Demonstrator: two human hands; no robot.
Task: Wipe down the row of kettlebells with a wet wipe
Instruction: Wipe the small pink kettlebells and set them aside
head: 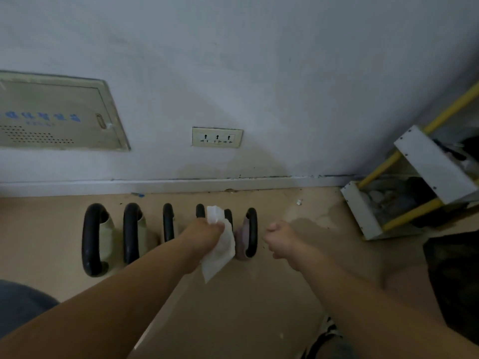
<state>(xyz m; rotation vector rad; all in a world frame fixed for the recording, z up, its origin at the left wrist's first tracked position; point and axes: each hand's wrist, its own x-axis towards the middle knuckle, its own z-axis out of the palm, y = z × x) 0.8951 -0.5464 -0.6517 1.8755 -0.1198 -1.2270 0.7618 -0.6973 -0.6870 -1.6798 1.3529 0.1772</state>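
Several kettlebells with black handles stand in a row on the beige floor by the wall, from the largest pale one (92, 239) at the left to a small mauve one (247, 237) at the right. My left hand (207, 231) grips a white wet wipe (220, 244), which hangs down over the kettlebells fourth and fifth from the left and hides most of them. My right hand (280, 238) hovers in a loose fist just right of the mauve kettlebell, holding nothing.
A white and yellow rack (404, 187) stands in the right corner, with a dark object (453, 275) in front of it. A wall socket (217, 137) and a beige panel (57, 114) are on the wall above the skirting board. My knee (20, 304) shows at lower left.
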